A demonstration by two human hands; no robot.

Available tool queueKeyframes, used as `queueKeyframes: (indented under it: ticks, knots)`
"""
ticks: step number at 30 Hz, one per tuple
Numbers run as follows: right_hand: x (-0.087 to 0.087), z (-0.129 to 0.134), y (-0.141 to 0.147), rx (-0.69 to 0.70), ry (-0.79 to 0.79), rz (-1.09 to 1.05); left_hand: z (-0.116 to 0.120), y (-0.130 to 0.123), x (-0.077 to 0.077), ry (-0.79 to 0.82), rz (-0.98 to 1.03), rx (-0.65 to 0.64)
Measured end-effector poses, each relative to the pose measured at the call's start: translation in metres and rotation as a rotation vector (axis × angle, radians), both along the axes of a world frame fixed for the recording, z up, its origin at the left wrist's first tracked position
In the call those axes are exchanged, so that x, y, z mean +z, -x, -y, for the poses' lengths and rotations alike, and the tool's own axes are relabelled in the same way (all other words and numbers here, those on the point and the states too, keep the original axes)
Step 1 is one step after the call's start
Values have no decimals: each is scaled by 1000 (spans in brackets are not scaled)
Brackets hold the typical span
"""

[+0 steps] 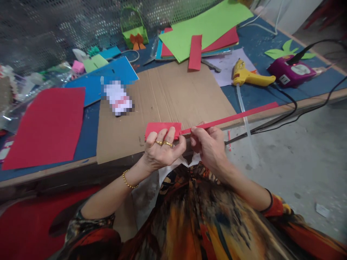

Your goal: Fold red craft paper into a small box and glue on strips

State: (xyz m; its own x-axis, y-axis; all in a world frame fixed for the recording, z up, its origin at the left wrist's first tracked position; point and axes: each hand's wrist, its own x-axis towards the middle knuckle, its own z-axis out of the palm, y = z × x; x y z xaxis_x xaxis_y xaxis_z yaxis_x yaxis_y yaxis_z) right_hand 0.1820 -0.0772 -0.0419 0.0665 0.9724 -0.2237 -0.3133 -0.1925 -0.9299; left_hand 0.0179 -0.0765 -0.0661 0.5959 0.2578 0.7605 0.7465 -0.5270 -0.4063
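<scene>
My left hand (pixel 165 148), with rings on two fingers, is closed on a small red rectangular piece (pixel 163 128) at the front edge of the cardboard sheet (pixel 173 94). In my right hand (pixel 207 142) a long narrow red strip (pixel 238 115) is pinched near its left end. That end meets the right side of the rectangular piece; whether the two are joined I cannot tell. The strip's far end stretches right along the table edge, passing by a clear glue stick (pixel 244 119) that sticks out of the yellow glue gun (pixel 252 76).
A red sheet (pixel 51 126) and a blue sheet (pixel 108 77) lie left. Green sheets (pixel 208 27), a red piece (pixel 195 54) and scissors (pixel 211 65) are behind the cardboard. A purple power box (pixel 291 70) with black cables stands right. A small green bag (pixel 135 34) sits at the back.
</scene>
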Motion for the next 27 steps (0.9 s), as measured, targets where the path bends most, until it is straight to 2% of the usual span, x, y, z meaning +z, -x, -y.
queueKeyframes:
  ticks: [4, 7, 11, 13, 15, 18, 20, 23, 27]
  knots:
    - [2, 1, -4, -4, -31, -74, 0, 4, 3, 48, 24, -11]
    - [12, 1, -12, -65, -146, -146, 3, 13, 21, 125, 81, -16]
    - [31, -7, -13, -206, -347, -148, 13, 22, 50, 384, 377, -159]
    - [36, -13, -4, -256, -417, -168, 17, 20, 55, 476, 566, -217]
    - [37, -19, 9, -261, -436, -194, 18, 11, 50, 411, 646, -157]
    - [31, -28, 25, -225, -404, -231, 18, -12, 36, 119, 561, 40]
    - [27, -34, 29, -233, -385, -232, 18, -31, 27, 21, 513, 86]
    - [25, -42, 25, -267, -380, -216, 21, -54, 21, 81, 498, 32]
    - [31, -42, 16, -105, -322, -265, 26, -68, 21, 163, 527, -90]
